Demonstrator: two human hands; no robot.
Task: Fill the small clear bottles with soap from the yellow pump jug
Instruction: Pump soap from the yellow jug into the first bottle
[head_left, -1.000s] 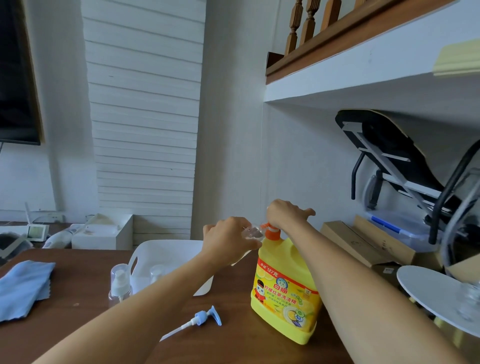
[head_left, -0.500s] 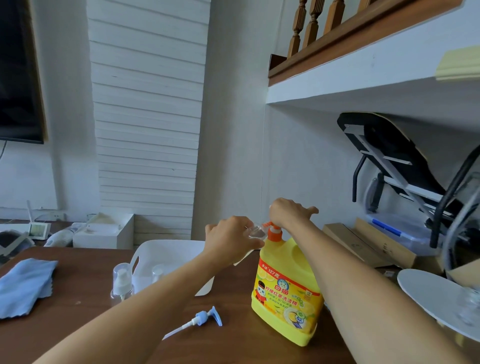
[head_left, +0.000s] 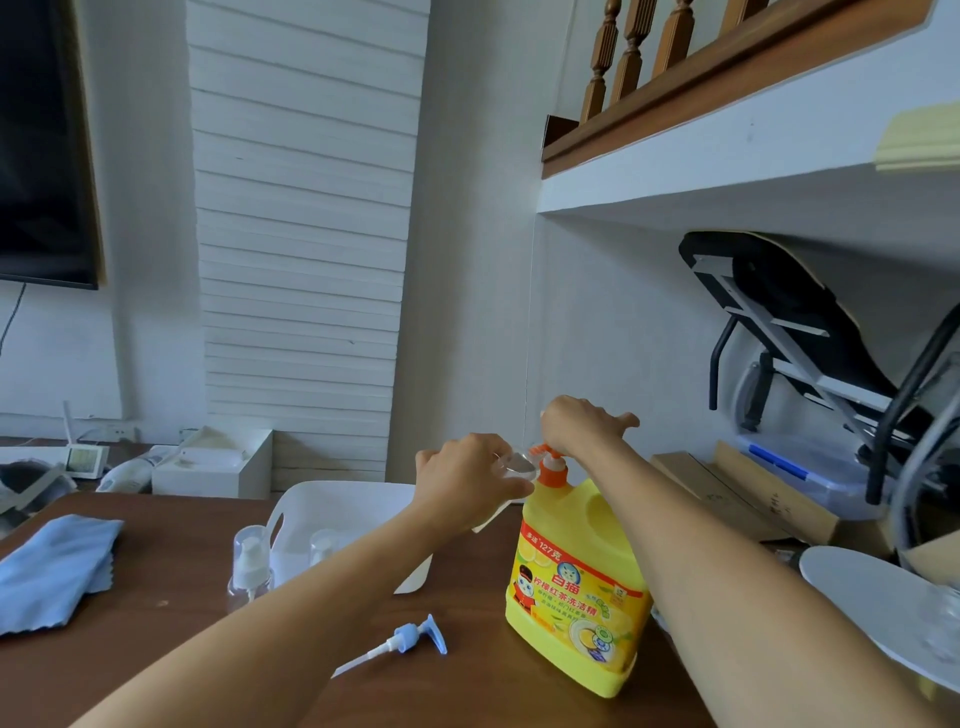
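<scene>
The yellow pump jug (head_left: 576, 587) with an orange pump stands on the brown table (head_left: 171, 649). My right hand (head_left: 576, 423) rests on top of the orange pump head (head_left: 550, 460). My left hand (head_left: 467, 480) holds a small clear bottle (head_left: 514, 465) with its mouth right at the pump spout. A second small clear bottle (head_left: 250, 569) with a capped pump stands left of the white tray. A third (head_left: 322, 545) shows inside the tray, partly behind my left arm.
A white handled tray (head_left: 332, 506) sits behind my left arm. A loose blue and white pump head (head_left: 400, 642) lies on the table in front. A blue cloth (head_left: 52, 569) lies at the left. A white round surface (head_left: 883, 608) and boxes crowd the right.
The orange pump stem shows longer under my right hand than before, so the hand and pump head have risen a little. My left hand keeps the bottle at the spout.
</scene>
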